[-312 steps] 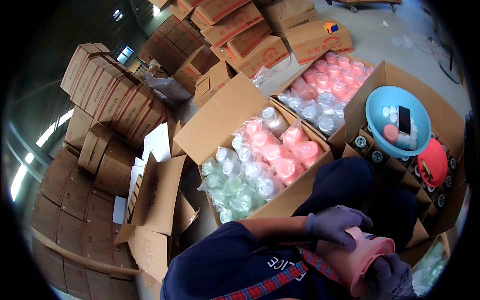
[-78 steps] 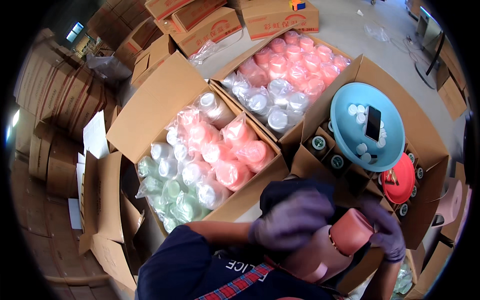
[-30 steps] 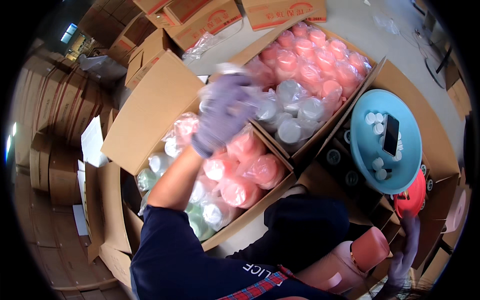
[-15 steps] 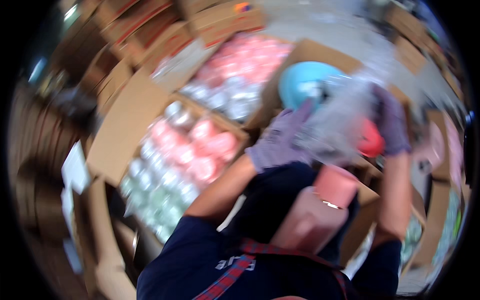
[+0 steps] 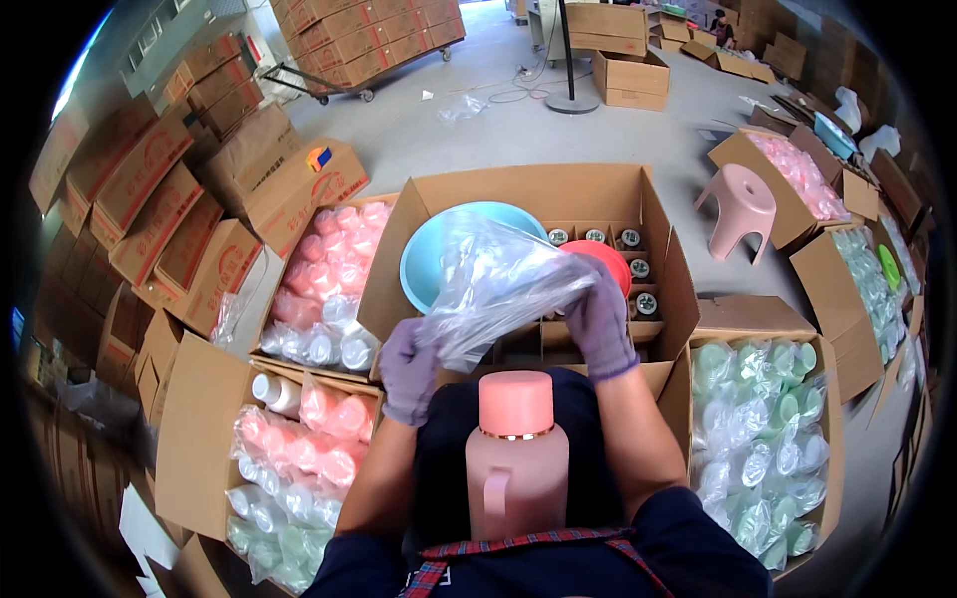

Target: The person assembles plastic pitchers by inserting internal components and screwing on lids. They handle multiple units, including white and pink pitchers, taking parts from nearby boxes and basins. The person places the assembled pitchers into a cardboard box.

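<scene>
Between my gloved hands stretches a clear plastic bag [image 5: 498,284], its film crumpled and slanting up from left to right. Its left edge is pinched by my left hand [image 5: 409,371], in a grey-purple glove. At its other end my right hand [image 5: 601,324], gloved alike, has its fingers closed on the film. Below the bag, a frosted pink bottle [image 5: 518,478] with a side handle and a coral-pink lid [image 5: 515,404] stands upright on my lap, touched by neither hand. Behind the bag are a light-blue basin [image 5: 419,269] and a red bowl [image 5: 606,261], both partly covered.
The basin and bowl rest in a divided cardboard box [image 5: 673,289] with several round-topped items in its cells. Cartons of bagged pink [image 5: 329,239], pink-and-green [image 5: 299,444] and green bottles [image 5: 758,439] flank me. Farther right stands a pink stool [image 5: 740,204]; stacked cartons [image 5: 159,189] are left.
My view has levelled out and now takes in more of the floor ahead. The bag has swung down from the right and is spread sideways between both hands. The bottle stays on my lap.
</scene>
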Motion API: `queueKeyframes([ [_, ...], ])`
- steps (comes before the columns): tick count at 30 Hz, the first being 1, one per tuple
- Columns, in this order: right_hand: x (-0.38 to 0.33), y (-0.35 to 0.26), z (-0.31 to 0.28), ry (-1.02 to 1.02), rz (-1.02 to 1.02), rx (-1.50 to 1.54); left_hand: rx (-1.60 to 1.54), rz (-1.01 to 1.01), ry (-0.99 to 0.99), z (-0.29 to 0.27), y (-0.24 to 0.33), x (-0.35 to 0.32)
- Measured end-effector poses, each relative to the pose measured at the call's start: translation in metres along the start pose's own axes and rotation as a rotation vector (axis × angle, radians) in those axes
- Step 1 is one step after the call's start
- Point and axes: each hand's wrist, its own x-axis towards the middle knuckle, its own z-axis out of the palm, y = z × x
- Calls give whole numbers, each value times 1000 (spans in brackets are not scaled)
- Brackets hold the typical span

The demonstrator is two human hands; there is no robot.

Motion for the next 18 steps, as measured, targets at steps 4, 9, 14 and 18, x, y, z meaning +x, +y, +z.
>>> queueKeyframes([
  [4,-50,36,-33,-231,-169,-703,-445,-94,65,-19,-49,-28],
  [9,-126,-11,-19,-531,-49,-822,-358,1,-268,-37,-11,-103],
  [14,-202,-12,-23,-150,-402,-1040,232,241,-176,-46,30,-130],
  [18,-248,-28,-21,-431,-616,-1266,414,569,25,-53,58,-171],
])
